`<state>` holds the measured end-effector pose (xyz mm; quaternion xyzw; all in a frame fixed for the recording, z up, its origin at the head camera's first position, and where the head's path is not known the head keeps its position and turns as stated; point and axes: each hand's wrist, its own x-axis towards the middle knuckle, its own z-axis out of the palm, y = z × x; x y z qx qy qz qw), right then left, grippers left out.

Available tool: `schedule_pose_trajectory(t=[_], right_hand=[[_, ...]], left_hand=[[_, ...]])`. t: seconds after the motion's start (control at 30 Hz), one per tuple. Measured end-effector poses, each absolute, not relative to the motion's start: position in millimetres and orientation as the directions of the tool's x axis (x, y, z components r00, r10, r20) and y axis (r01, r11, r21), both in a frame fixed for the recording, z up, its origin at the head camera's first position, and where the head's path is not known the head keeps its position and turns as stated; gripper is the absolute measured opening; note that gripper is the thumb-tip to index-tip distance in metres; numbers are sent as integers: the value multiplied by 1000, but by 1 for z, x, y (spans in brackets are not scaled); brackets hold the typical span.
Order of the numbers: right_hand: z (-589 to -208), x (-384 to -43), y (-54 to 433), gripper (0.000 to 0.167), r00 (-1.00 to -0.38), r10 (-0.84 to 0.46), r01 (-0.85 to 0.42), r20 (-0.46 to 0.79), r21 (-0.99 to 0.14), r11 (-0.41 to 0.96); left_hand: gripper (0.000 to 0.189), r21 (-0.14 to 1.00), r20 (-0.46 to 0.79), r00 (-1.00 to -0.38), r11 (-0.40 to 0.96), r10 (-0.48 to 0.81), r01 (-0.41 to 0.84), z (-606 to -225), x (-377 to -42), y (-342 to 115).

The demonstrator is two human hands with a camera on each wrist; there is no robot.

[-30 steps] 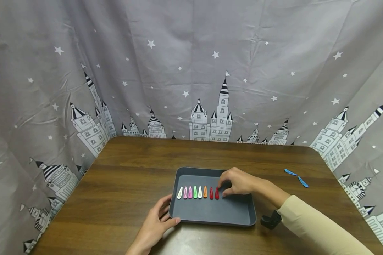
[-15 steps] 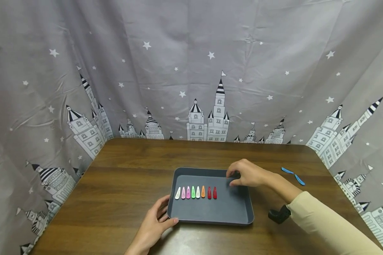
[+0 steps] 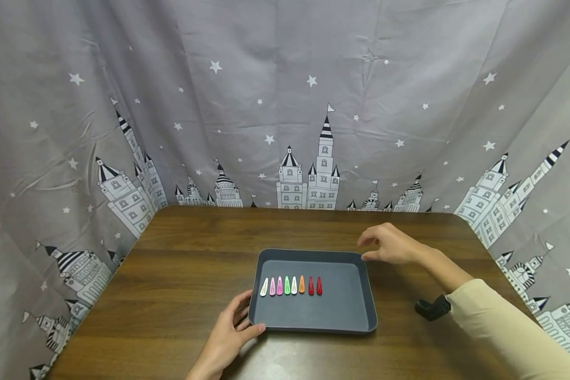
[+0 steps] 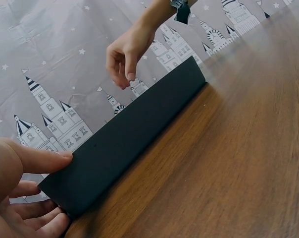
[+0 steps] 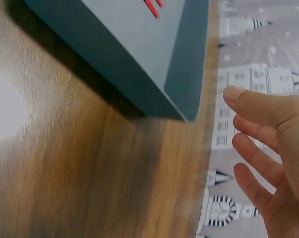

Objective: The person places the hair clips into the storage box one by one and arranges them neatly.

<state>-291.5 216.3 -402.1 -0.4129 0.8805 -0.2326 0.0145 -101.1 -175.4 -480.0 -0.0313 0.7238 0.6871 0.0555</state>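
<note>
A dark grey tray (image 3: 342, 311) lies on the wooden table. In it, a row of snap hair clips (image 3: 287, 285) runs from white and pinks through green, white and orange to two red clips (image 3: 315, 286) at the right end. My left hand (image 3: 228, 330) holds the tray's near left corner, thumb (image 4: 58, 159) over the rim and fingers against the side. Above the far right corner hovers my right hand (image 3: 390, 244), its fingers loosely bent with nothing between them, as the right wrist view also shows. Its forearm hides the spot where two blue clips lay.
Behind the table (image 3: 195, 248) hangs a grey curtain (image 3: 247, 79) printed with castles and stars. A black device (image 3: 432, 307) is fixed at the right wrist, by the cream sleeve (image 3: 503, 327). Bare tabletop surrounds the tray.
My right hand has moved from beside the red clips, out over the tray's far right corner. The blue clips have become hidden behind that arm. The left hand keeps its place.
</note>
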Motion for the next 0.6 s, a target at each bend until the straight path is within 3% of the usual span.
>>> schedule_pose_trajectory(t=[0.6], right_hand=[[-404,-294,274,17,-811,-560,-572,172,-440,693]], left_hand=[[78,991,-119,-993,64,21,-117,-481,-101,-175]])
